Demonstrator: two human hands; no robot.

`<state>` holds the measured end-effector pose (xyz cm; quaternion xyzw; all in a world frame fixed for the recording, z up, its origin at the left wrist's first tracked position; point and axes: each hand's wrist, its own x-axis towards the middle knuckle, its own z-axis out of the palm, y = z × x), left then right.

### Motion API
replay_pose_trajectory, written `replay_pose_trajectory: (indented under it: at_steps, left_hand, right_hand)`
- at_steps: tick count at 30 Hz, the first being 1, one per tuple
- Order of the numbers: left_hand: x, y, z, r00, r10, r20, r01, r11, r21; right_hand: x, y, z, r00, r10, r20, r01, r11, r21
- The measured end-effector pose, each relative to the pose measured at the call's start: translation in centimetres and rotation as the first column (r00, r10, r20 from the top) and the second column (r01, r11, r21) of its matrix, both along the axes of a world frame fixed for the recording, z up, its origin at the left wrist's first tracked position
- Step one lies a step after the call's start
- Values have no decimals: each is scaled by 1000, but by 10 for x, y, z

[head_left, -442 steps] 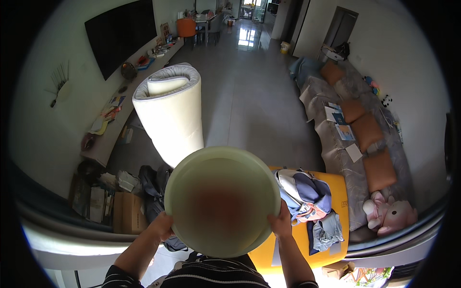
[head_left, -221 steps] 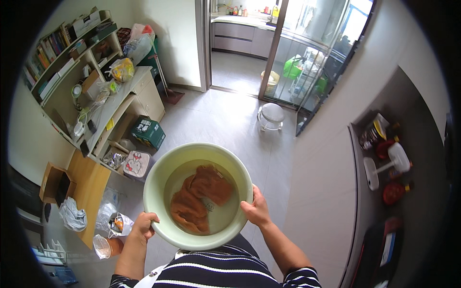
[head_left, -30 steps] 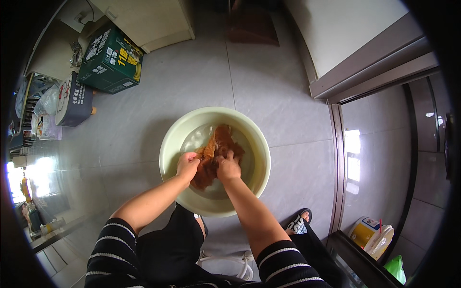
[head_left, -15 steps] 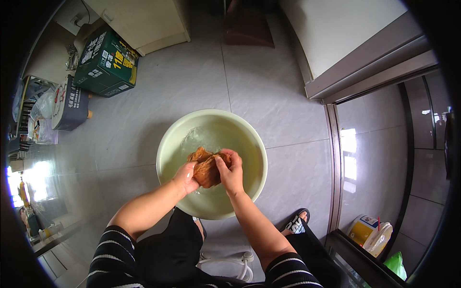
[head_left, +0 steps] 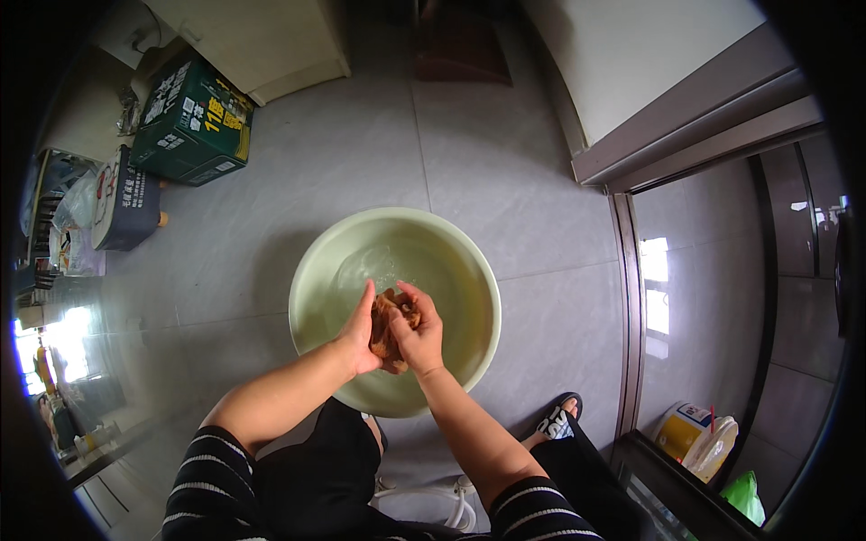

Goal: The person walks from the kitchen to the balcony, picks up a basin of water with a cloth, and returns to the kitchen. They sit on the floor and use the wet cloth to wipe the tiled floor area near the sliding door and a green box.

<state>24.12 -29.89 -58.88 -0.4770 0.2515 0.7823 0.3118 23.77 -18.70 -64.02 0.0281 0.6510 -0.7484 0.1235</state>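
A wet, crumpled orange-brown cloth (head_left: 384, 335) is squeezed between my two hands above a round pale-green basin (head_left: 307, 270) of water. My left hand (head_left: 360, 340) presses its palm and thumb side along the cloth's left, and its lower fingers are hidden. From the right, my right hand (head_left: 421, 337) closes round the bunched cloth, thumb across the front. Bubbles and ripples show on the water (head_left: 370, 266) just beyond my hands.
The basin stands on grey floor tiles (head_left: 541, 316). A green carton (head_left: 194, 122) and a dark grey box (head_left: 128, 203) stand at far left, below a pale cabinet (head_left: 262, 45). At right are a door frame (head_left: 629, 298), a yellow-and-white tub (head_left: 690, 439) and a green bag (head_left: 744, 496).
My hands have drawn closer together, bunching the cloth into a smaller, more upright lump. The left hand has turned, its thumb now pointing away from me.
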Motion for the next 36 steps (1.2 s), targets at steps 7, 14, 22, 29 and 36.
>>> replay_pose_trajectory:
  at_steps: [7,14,22,29,36]
  left_hand:
    - [-3,11,-24,977,171,-131,-201,941,-272]
    - [-2,14,-24,953,105,-285,-232,856,-461]
    - [2,6,-46,815,-518,-259,-26,414,-910]
    - [-1,13,-25,549,-751,-366,-271,253,-928]
    - [2,2,-3,906,-182,-381,-28,875,-483]
  right_hand:
    - [0,-24,5,991,-59,-120,111,865,489]
    - [-8,-21,3,983,-159,94,120,934,336]
    - [-9,-14,-19,911,-98,402,22,982,188]
    - [-19,6,30,664,282,693,292,755,-587]
    - [-18,25,2,892,50,449,163,892,-422]
